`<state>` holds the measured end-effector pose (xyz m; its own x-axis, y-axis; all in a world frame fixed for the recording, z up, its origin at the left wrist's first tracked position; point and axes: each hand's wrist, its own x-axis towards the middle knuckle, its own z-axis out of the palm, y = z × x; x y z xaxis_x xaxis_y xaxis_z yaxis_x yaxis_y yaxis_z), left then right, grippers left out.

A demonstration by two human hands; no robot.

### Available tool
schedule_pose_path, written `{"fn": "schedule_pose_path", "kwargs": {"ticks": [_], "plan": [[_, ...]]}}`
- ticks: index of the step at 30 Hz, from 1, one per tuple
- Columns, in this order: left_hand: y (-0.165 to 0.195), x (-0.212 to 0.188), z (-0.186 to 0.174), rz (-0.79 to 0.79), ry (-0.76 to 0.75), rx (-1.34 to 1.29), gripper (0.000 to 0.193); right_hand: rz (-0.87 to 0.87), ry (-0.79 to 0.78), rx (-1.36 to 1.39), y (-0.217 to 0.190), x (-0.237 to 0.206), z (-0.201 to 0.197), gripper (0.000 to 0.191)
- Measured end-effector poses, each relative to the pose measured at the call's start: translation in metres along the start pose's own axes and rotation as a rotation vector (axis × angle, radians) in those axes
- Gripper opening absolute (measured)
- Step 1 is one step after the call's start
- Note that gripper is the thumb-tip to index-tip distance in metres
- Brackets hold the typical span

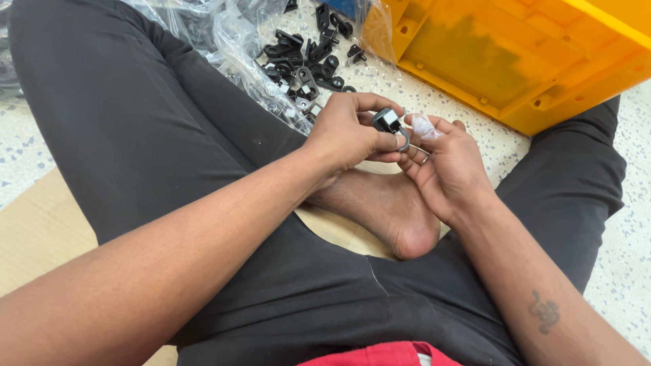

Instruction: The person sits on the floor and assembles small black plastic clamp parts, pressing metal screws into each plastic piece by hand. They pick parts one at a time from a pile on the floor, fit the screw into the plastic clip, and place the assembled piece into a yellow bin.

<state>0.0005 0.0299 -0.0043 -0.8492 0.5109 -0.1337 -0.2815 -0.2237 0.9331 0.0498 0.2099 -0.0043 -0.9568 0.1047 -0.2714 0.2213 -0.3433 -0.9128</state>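
Observation:
I sit cross-legged on the floor, and both hands meet above my bare foot (380, 210). My left hand (346, 132) pinches a small black plastic clip (388, 120) with a metal ring at its lower end. My right hand (447, 166) is cupped palm up beside it, fingertips touching the clip's ring, with a small clear plastic bag (426, 127) lying on its fingers. Whether the right fingers grip the ring I cannot tell.
A pile of several black plastic clips (305, 64) lies on the speckled floor ahead, beside crumpled clear plastic bags (217, 30). A yellow plastic crate (515, 61) stands at the upper right. Brown cardboard (41, 230) lies under my left leg.

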Motion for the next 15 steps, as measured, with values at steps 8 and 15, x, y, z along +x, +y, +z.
{"fn": "schedule_pose_path", "kwargs": {"ticks": [8,15], "plan": [[-0.012,0.008,-0.004,0.007,-0.017,0.017,0.049,0.045,-0.004,0.042,-0.01,-0.002,-0.004,0.02],[-0.015,0.007,-0.007,-0.011,-0.022,0.085,0.056,0.058,-0.161,-0.504,-0.024,0.027,-0.024,0.024]]}}
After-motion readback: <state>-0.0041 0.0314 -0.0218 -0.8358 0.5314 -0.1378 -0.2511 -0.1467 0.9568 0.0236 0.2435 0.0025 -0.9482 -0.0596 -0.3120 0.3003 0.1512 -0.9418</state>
